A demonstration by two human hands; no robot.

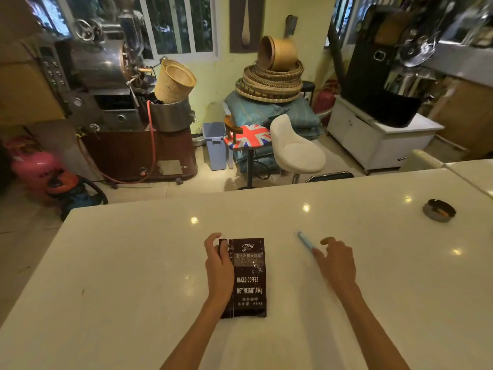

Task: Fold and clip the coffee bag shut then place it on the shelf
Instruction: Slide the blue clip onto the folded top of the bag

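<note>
A dark brown coffee bag (249, 279) printed "BAKED.COFFEE" lies flat on the white counter (133, 263), its top pointing away from me. My left hand (219, 265) rests on the bag's upper left edge, fingers curled around that side. A slim light-blue clip (306, 241) lies on the counter to the right of the bag. My right hand (336, 259) is spread above the counter with its fingertips touching the near end of the clip; the fingers are not closed around it.
A dark ashtray (438, 210) sits at the counter's far right. Beyond the far edge stand two bar stools (296, 150), a blue bin (215, 145), a coffee roaster (106, 89) and stacked woven baskets (270, 81). No shelf is visible.
</note>
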